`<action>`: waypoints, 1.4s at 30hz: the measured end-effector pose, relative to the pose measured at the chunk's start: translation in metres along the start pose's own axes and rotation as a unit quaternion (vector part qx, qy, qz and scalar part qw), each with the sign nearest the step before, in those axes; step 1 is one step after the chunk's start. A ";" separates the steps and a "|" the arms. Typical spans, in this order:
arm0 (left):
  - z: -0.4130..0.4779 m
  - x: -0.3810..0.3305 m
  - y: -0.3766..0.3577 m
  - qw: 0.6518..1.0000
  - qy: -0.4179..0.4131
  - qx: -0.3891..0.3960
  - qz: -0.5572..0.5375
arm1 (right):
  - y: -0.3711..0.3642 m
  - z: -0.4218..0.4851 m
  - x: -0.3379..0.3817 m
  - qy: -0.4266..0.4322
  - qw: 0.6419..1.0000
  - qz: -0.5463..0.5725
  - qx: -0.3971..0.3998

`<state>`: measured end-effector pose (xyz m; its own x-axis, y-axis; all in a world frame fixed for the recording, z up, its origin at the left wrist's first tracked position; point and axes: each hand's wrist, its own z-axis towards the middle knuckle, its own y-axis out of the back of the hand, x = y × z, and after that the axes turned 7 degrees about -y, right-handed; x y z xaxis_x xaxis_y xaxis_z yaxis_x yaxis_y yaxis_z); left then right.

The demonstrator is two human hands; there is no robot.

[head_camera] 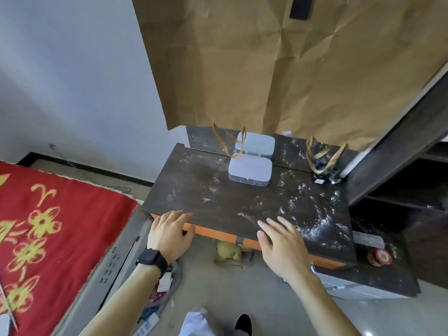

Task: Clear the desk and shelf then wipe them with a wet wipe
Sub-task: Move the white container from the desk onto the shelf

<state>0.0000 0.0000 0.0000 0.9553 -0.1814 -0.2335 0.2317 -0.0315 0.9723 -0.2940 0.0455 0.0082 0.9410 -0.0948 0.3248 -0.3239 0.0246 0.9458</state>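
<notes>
The left hand (pixel 169 235), a black watch (pixel 152 259) on its wrist, lies flat over the desk's (pixel 206 190) near-left corner, fingers straight and holding nothing. The right hand (pixel 281 248) is spread wide and loose above the near edge, also empty; I cannot tell whether it touches. The desktop is dark wood grain, dull and streaked with white powder (pixel 317 226), thickest towards the near-right corner. A rounded, frosted plastic box (pixel 249 170) sits at the far edge. The dark shelf (pixel 400 185) stands off the right edge. Creased brown paper (pixel 266 57) hangs behind.
</notes>
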 end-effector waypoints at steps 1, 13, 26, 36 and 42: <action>0.010 0.005 -0.004 1.000 0.006 0.012 -0.023 | -0.005 0.012 0.001 -0.006 1.000 0.003 0.014; 0.146 0.066 -0.076 0.968 -0.036 0.247 0.010 | -0.066 0.193 0.014 -0.316 0.929 0.121 0.152; 0.177 0.103 -0.105 0.934 -0.120 0.330 0.065 | -0.119 0.293 0.019 -0.491 0.842 0.222 0.025; 0.202 0.078 -0.099 0.982 -0.007 0.152 -0.115 | -0.133 0.226 0.049 -0.468 0.849 0.237 0.063; 0.229 0.030 -0.091 0.896 0.136 0.234 -0.352 | -0.131 0.207 0.057 -0.461 0.839 0.284 0.056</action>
<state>-0.0340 -0.2274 -0.0924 0.6267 0.2897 -0.7234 0.7532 -0.4635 0.4668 -0.2186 -0.1688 -0.0991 0.1727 -0.8306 0.5295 -0.7497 0.2378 0.6175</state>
